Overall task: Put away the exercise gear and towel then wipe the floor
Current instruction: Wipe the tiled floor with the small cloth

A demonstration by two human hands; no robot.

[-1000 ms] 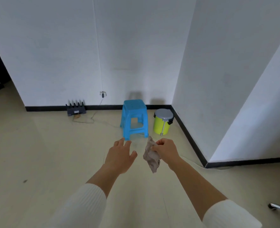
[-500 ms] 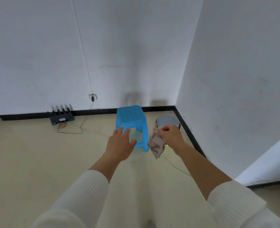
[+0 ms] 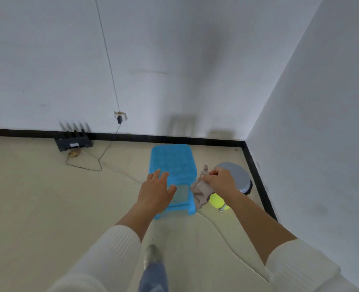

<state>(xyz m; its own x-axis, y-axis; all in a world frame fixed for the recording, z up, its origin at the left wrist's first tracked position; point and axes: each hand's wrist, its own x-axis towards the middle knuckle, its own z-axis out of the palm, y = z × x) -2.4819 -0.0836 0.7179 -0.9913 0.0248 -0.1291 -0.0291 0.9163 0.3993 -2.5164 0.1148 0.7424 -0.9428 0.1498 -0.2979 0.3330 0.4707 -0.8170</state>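
Observation:
A crumpled grey-brown cloth [image 3: 201, 191] hangs from my right hand [image 3: 219, 180], whose fingers pinch its top. That hand is in the air over the grey lid of a yellow-green pedal bin [image 3: 236, 175] in the room's corner. My left hand [image 3: 154, 190] is held out flat, fingers straight, above the near edge of a blue plastic stool [image 3: 172, 163]; it holds nothing. Whether it touches the stool I cannot tell. Both arms wear white sleeves.
A black router [image 3: 74, 141] with antennas sits by the black skirting, its cable [image 3: 98, 160] trailing over the beige floor. White walls meet in a corner behind the bin. My foot [image 3: 151, 257] shows at the bottom.
I have come closer to the corner; the stool and bin now lie right under my hands. My right hand with the cloth has moved over the bin's lid.

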